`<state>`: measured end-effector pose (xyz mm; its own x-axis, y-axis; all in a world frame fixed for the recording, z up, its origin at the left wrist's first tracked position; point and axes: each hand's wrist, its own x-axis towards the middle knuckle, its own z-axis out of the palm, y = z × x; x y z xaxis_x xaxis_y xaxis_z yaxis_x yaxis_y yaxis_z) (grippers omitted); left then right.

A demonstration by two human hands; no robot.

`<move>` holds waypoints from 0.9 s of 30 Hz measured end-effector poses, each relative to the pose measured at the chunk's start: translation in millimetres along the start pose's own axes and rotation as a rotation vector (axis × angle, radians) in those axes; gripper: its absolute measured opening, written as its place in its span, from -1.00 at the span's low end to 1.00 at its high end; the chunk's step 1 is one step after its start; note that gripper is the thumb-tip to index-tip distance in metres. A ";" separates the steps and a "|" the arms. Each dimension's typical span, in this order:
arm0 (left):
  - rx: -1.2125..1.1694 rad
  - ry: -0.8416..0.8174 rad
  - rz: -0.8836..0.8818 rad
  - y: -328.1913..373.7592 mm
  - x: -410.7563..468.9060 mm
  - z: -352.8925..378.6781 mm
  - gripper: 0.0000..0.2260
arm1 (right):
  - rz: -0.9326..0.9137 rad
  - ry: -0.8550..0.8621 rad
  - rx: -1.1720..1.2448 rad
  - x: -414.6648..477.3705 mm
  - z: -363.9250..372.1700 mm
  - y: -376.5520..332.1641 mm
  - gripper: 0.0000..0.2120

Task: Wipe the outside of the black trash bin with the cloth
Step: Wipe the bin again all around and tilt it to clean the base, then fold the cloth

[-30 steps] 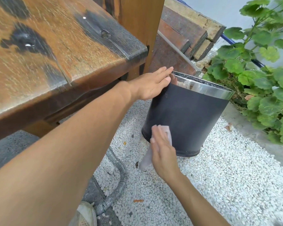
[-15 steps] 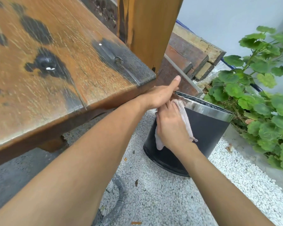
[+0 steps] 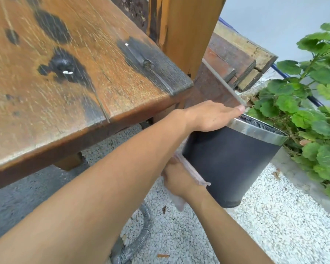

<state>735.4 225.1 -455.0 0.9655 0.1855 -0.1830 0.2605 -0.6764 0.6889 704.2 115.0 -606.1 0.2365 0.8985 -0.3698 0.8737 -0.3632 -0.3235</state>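
Bin [image 3: 234, 164], black with a shiny metal rim, sits on white gravel [image 3: 265, 225] just beyond the corner of a wooden table [image 3: 74, 77]. Nearest, a grey ribbed hose [image 3: 141, 242] lies on the gravel under the left forearm. The right hand [image 3: 176, 178] presses a pale cloth [image 3: 191, 171] against the bin's lower left side. Its fingers are hidden behind that forearm, so I cannot tell whether they curl. The left hand [image 3: 210, 117] rests flat on the near rim, fingers straight. Behind stand a wooden post [image 3: 189, 35] and stacked planks [image 3: 242, 54]. A leafy green plant [image 3: 309, 111] grows to the right.
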 end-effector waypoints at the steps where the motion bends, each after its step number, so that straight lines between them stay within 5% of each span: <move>1: 0.061 0.000 0.034 -2.2 -1.8 0.3 -0.51 | -0.025 -0.035 0.068 -4.3 10.6 0.9 -0.82; 4: 0.275 -0.013 0.102 -8.4 -5.7 0.8 -0.62 | -0.003 -0.097 0.167 -26.8 34.5 -2.0 -0.86; 11: 0.538 -0.180 0.176 -2.8 -26.2 19.3 -0.44 | 0.016 -0.041 0.446 -106.1 -7.6 14.1 -0.63; 18: 0.881 -0.151 0.389 -7.3 -72.5 67.3 -0.38 | -0.012 0.041 0.712 -207.7 -68.0 42.7 -0.60; 23: 0.728 -0.262 0.339 21.4 -75.6 70.4 -0.36 | -0.002 0.097 0.829 -250.9 -104.2 57.4 -0.59; 27: 0.127 -0.267 0.265 81.8 -79.2 80.7 -0.53 | -0.048 0.169 0.877 -278.8 -146.7 74.0 -0.69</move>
<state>680.5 97.5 -440.8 0.9619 -0.1884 -0.1982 -0.0159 -0.7620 0.6474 765.2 -126.2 -399.2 0.3277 0.9169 -0.2280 0.2611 -0.3198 -0.9108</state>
